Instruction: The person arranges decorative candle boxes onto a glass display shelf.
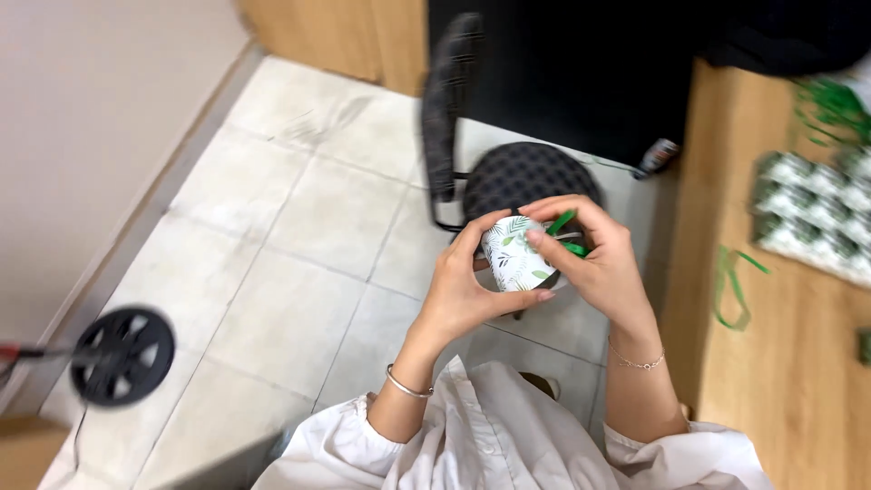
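Above the pale tiled floor (299,245) and the black mesh round-seated chair (531,177), held at chest height: small white cardboard box with green leaf print (515,257), cupped by left hand (463,290), thumb and fingers curled round it. Right hand (599,259) pinching narrow green ribbon (570,234) against box top. Along wooden tabletop's (780,363) near edge, loose green ribbon loop (733,289).

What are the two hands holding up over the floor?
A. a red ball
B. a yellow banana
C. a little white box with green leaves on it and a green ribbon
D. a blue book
C: the left hand and the right hand both grip a little white box with green leaves, with a green ribbon at its top, above the tiled floor.
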